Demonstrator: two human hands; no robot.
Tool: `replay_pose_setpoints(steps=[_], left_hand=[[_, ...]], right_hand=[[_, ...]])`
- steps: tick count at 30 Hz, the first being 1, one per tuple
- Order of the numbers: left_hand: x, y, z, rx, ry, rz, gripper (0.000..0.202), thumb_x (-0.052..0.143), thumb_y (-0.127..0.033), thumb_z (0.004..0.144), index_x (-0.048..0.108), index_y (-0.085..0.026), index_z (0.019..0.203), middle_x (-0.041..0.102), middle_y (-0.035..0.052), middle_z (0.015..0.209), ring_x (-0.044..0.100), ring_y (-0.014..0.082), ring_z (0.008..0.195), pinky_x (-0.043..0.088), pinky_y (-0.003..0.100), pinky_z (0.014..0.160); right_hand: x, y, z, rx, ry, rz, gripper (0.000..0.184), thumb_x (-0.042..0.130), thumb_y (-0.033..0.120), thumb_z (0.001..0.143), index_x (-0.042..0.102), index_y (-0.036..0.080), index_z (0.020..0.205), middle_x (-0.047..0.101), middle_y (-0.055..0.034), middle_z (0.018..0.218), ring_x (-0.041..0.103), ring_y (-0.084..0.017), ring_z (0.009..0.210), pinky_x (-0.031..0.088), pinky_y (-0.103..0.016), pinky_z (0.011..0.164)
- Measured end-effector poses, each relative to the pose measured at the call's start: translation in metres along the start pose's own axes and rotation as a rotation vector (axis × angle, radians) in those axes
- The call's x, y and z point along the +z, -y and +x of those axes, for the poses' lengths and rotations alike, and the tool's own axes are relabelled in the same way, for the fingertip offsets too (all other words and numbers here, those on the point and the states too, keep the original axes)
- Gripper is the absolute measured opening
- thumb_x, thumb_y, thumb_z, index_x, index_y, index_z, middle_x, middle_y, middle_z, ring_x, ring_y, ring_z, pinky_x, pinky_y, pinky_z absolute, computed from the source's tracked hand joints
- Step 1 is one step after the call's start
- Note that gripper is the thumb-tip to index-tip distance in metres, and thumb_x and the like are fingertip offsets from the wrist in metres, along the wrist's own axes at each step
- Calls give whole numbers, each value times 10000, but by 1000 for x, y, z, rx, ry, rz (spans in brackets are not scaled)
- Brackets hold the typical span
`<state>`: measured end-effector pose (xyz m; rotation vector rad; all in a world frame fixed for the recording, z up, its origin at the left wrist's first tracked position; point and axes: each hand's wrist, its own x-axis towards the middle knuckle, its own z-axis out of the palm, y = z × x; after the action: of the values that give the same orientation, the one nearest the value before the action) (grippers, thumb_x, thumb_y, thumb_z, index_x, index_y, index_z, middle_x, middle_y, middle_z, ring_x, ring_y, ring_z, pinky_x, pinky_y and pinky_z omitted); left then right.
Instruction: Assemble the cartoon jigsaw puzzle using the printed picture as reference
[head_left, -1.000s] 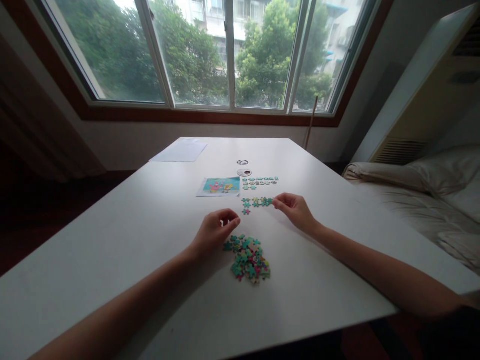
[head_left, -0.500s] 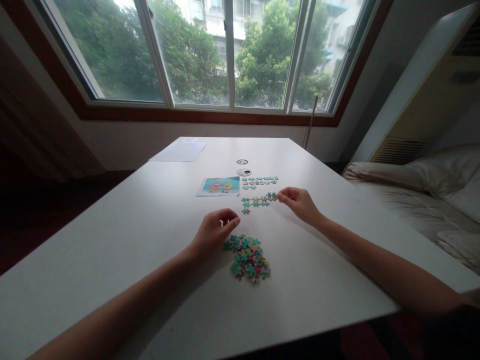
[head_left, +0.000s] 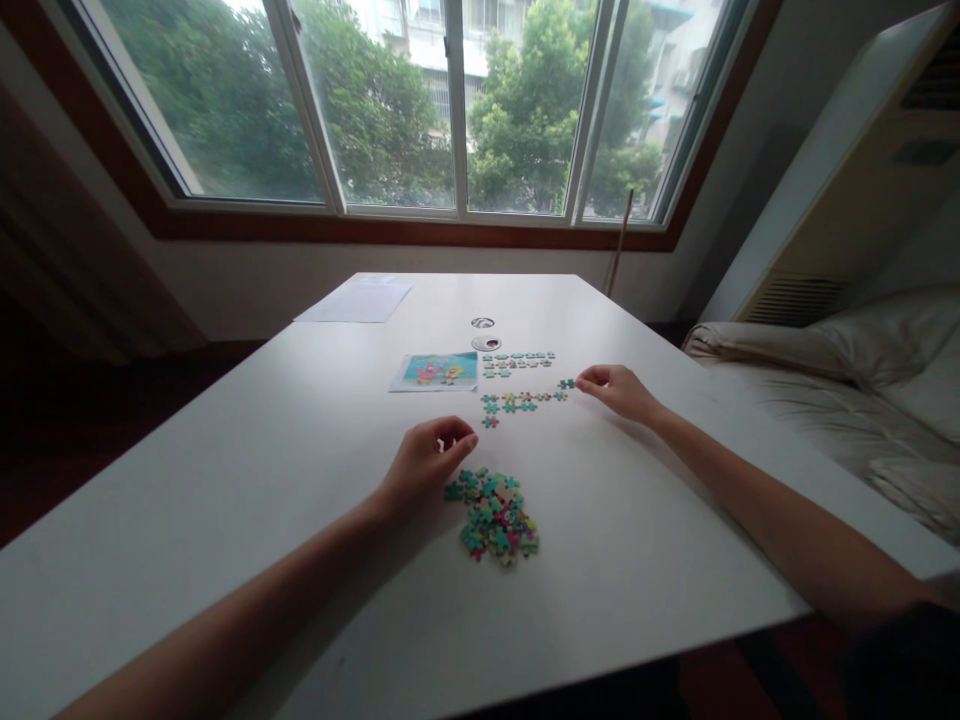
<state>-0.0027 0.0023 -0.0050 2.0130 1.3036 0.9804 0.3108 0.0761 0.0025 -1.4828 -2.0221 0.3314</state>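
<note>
The right hand (head_left: 621, 390) pinches a green jigsaw piece (head_left: 567, 384) just far-right of the jigsaw row (head_left: 529, 398); the left hand (head_left: 426, 455), near-left, loosely half-open, holds nothing visible.

No text, label, brand, number or sign can be read on anything in this view.

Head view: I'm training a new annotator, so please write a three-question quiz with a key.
1. True or false: the heap of mostly green, knobbed jigsaw pieces lies nearer the camera than the blue, rectangular cartoon sheet.
2. In view, the rows of multicoloured jigsaw pieces lie on the sheet's: A) left; B) right.
3. What is at the fingertips of the bare right hand?

Key: 1 true; 2 B; 3 green jigsaw piece or pieces.
</note>
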Motion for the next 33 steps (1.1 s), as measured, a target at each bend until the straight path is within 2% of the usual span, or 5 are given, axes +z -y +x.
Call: replay_pose_setpoints(steps=[11,19,28,33], left_hand=[[2,4,0,-2,0,-3,214,523,-330,776,613,-148,710,544,-13,613,452,109,560,358,219,531],[3,0,1,0,9,0,204,520,-319,774,611,-149,705,528,-18,600,428,102,546,345,218,522],[4,-1,1,1,4,12,207,515,-320,773,610,-149,703,524,-18,595,431,103,544,349,218,518],[6,-2,1,-3,5,21,213,512,-324,775,615,-149,711,528,-16,595,419,100,532,346,213,503]], right_hand=[[0,2,-2,26,53,11,326,522,429,759,672,141,781,679,-51,719,573,-150,639,404,-249,601],[13,18,-11,33,163,-54,278,527,380,755,687,153,753,666,-25,661,546,-126,588,370,-227,560],[11,23,-15,-29,65,-210,203,527,312,770,682,179,768,667,-20,710,531,-120,596,360,-228,588],[18,23,-17,-115,83,-193,189,540,313,772,680,187,793,656,-19,728,533,-127,619,369,-231,602]])
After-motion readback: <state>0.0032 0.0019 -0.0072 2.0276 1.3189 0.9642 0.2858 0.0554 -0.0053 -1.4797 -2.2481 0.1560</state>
